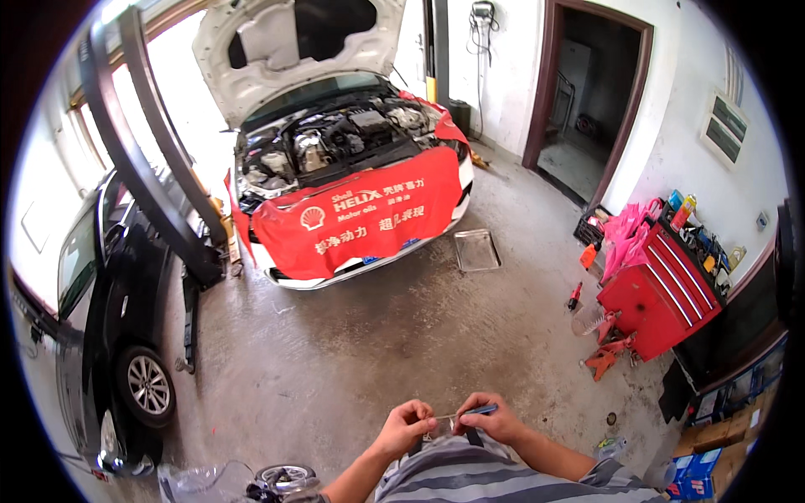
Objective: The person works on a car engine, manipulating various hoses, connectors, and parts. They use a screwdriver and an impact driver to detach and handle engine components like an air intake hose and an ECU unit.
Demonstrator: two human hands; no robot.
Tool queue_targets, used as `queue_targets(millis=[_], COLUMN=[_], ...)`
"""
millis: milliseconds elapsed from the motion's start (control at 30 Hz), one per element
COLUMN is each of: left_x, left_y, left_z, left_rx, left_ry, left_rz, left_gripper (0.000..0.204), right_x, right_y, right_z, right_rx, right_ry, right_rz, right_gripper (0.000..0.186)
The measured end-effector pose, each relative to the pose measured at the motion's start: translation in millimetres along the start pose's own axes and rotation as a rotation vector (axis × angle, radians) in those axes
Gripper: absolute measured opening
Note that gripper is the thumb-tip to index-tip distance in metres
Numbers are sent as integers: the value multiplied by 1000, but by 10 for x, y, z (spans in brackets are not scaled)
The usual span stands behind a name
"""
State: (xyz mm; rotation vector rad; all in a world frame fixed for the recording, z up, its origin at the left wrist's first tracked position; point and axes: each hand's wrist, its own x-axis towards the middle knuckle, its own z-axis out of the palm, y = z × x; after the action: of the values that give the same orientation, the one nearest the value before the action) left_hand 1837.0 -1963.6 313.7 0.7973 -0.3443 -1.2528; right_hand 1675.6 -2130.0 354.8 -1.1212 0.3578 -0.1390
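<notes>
Close in front of my striped shirt, both hands are raised and nearly meet. My left hand (406, 426) is closed, thumb and fingertips pinching one end of a thin, light-coloured strand (444, 417) that spans the small gap between the hands. My right hand (496, 421) is closed around a slim blue pen-like tool (481, 410), with its fingertips at the strand's other end. Whether the strand belongs to the tool is too small to tell. Further ahead stands a white car (369, 267), its hood (293, 67) raised, a red cover (360, 222) draped over its front.
A metal tray (477, 251) lies on the floor before the car. At right are a red tool cabinet (662, 289), red jack stands (605, 356) and cardboard boxes (729, 432). A black car (109, 335) and dark lift posts (159, 142) stand left. A doorway (587, 101) opens at the back.
</notes>
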Motion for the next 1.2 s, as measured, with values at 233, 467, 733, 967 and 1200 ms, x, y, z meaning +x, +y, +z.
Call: queue_targets(millis=[233,467,733,967,1200], left_x=[2284,4240,5862,7728,9627], left_y=[1235,2172,3886,4857,6108], left_z=[-331,-1289,-1962,-3140,-4161], left_rx=[271,759,1100,867,387], left_ry=[-178,74,248,491,469], left_rz=[-290,-77,163,220,212], left_gripper=[16,18,12,13,20], right_x=[1725,4226,7336,9575,11740], right_y=[-514,-1345,-2647,-3024,-3487], right_z=[-832,-1850,-2072,-2149,-2243], right_rx=[242,18,-933,-1056,-863], right_ry=[244,-8,-598,-387,-99], right_rz=[-110,82,101,8,0], right_gripper=[12,18,26,23,22])
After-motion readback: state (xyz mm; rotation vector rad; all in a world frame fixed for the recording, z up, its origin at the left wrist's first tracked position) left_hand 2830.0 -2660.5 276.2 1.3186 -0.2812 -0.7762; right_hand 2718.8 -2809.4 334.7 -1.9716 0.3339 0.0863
